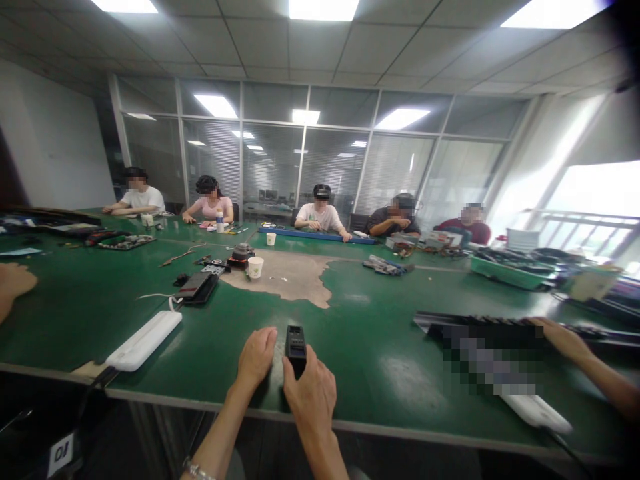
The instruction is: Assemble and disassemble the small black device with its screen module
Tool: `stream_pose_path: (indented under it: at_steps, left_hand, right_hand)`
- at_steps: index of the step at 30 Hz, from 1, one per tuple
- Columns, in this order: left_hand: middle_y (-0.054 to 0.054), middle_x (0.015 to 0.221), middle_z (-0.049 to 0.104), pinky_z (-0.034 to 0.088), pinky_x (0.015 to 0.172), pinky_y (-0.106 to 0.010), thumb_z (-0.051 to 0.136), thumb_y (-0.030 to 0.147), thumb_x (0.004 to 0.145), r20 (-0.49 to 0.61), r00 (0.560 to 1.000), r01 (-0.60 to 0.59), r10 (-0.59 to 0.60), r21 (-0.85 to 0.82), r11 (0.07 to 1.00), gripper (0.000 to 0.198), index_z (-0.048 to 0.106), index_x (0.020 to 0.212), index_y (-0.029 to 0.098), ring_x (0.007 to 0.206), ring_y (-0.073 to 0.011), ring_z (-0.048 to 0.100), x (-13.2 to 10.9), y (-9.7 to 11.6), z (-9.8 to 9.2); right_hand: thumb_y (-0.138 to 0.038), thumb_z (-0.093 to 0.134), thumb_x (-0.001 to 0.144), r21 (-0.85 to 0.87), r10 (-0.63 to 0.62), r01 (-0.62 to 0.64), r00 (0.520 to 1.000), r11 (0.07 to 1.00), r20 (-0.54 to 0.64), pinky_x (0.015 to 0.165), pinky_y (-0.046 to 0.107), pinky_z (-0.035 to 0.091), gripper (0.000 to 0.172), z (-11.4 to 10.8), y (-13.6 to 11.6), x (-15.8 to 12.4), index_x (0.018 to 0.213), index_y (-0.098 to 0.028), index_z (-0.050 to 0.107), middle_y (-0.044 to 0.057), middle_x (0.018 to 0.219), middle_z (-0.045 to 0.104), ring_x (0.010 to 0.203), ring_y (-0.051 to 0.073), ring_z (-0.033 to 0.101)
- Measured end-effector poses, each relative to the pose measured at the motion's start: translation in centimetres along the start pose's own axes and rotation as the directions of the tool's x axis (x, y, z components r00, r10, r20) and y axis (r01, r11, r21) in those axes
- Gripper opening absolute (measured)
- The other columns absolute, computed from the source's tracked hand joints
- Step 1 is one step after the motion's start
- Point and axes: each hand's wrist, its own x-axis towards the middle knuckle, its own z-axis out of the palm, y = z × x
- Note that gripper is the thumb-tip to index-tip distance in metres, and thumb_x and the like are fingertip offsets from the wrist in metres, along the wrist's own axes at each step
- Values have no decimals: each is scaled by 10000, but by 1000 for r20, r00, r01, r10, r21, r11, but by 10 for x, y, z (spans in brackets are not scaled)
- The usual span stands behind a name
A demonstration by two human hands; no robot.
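My right hand (311, 393) is closed around a small black rectangular device (295, 345), held upright just above the green table (380, 353) near its front edge. My left hand (256, 357) rests beside the device on its left, fingers curled together and touching the table; nothing shows in them. A bracelet sits on my left wrist.
A white power strip (144, 340) lies to the left, another white one (536, 410) to the right. A black box (197, 289) and a paper cup (255, 267) stand further out. A neighbour's arm (585, 363) reaches in at right. Several people sit along the far side.
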Motion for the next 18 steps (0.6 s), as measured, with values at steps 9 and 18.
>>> stream_pose_path:
  at_steps: [9, 18]
  left_hand:
    - [-58, 1141, 669, 405, 990, -307, 260, 405, 961, -6, 1000, 4, -4, 5, 1000, 453, 640, 1106, 205, 1087, -188, 587, 1, 2, 0]
    - [-58, 1141, 669, 400, 1002, -317, 274, 390, 958, 0, 1000, 11, -11, 15, 1000, 429, 639, 1099, 215, 1094, -196, 584, 1, 1, 0]
  right_hand:
    - [-505, 513, 828, -4, 11, -11, 1000, 1000, -15, 929, 368, 368, 663, 12, 9, -4, 1300, -42, 454, 198, 1204, 591, 1126, 289, 546]
    - [-441, 500, 858, 52, -15, 16, 1000, 999, -16, 861, 344, 389, 435, 11, 6, -2, 1162, -135, 561, 155, 1076, 655, 997, 257, 611]
